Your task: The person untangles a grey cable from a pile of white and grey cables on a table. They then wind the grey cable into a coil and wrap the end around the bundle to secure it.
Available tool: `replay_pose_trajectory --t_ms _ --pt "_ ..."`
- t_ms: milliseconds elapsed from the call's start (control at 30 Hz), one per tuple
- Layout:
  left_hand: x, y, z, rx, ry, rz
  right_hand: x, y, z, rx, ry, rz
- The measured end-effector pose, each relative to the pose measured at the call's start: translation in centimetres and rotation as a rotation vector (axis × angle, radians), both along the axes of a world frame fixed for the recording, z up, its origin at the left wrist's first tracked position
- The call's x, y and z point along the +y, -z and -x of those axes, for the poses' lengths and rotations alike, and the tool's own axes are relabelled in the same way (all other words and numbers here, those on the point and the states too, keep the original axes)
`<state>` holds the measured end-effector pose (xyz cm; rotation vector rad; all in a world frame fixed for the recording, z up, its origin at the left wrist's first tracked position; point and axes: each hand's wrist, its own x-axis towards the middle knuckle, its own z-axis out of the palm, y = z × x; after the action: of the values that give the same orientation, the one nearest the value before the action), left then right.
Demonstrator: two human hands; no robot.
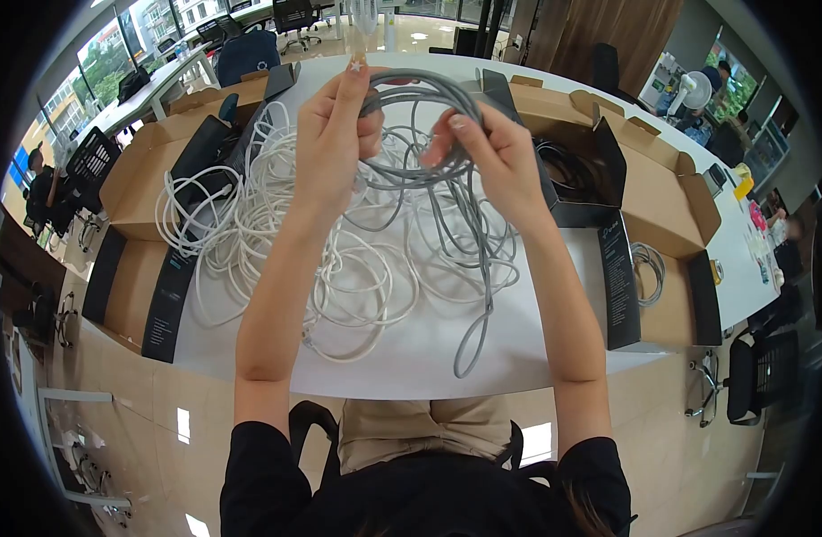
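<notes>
While the left hand (pixel 333 134) grips one grey cable coil (pixel 429 82) above the table (pixel 375 380), the right hand (pixel 500 157) curls around its right side, blurred fingers hiding how firmly. Winding seems to be the step in hand; the next move likely calls for keeping loops even while gathering the dangling grey lengths (pixel 476 219). Around them: one white cable heap (pixel 260 190) and, apparently, four open boxes (pixel 672 320), two per side.
</notes>
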<state>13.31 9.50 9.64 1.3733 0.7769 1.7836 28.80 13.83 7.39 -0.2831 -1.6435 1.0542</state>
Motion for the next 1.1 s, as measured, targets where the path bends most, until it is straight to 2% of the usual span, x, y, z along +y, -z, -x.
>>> replay_pose_trajectory --t_ms 33,133,167,267,367,533,633,733,900,1000,1100 --pt "0.1 0.3 -0.4 -0.045 0.028 -0.011 -0.2 -0.3 -0.1 0.069 -0.077 0.090" --pt "0.1 1.2 -2.3 -0.025 0.091 -0.103 0.1 -0.6 -1.8 0.060 -0.202 0.190" --pt "0.2 1.6 -2.1 0.030 0.190 -0.129 0.5 -0.4 -1.9 0.099 -0.150 0.210" --pt "1.0 2.0 -2.9 0.052 0.224 -0.216 0.4 -1.2 -2.9 0.193 -0.172 0.261" --pt "1.0 2.1 -3.5 0.073 0.180 -0.224 0.1 -1.3 -3.1 0.265 -0.080 0.182" --pt "1.3 2.9 -3.8 -0.021 0.319 -0.235 -0.2 -1.7 -2.8 0.354 -0.052 0.124" --pt "-0.2 2.5 -3.5 -0.120 0.371 -0.165 -1.2 -1.8 -1.8 0.326 -0.096 0.244" --pt "-0.3 2.0 -2.4 -0.081 0.300 -0.099 -1.5 -1.2 -0.8 0.356 -0.222 0.341" --pt "1.0 2.7 -2.9 -0.314 0.509 -0.147 -2.2 -2.1 -1.3 0.408 -0.073 0.285" --pt "2.0 4.0 -3.4 0.094 0.148 -0.027 -2.3 -3.5 -3.2 0.528 -0.035 0.240" --pt "1.2 4.6 -4.6 0.557 -0.028 -0.234 -2.0 -4.6 -5.3 0.586 -0.021 0.170"
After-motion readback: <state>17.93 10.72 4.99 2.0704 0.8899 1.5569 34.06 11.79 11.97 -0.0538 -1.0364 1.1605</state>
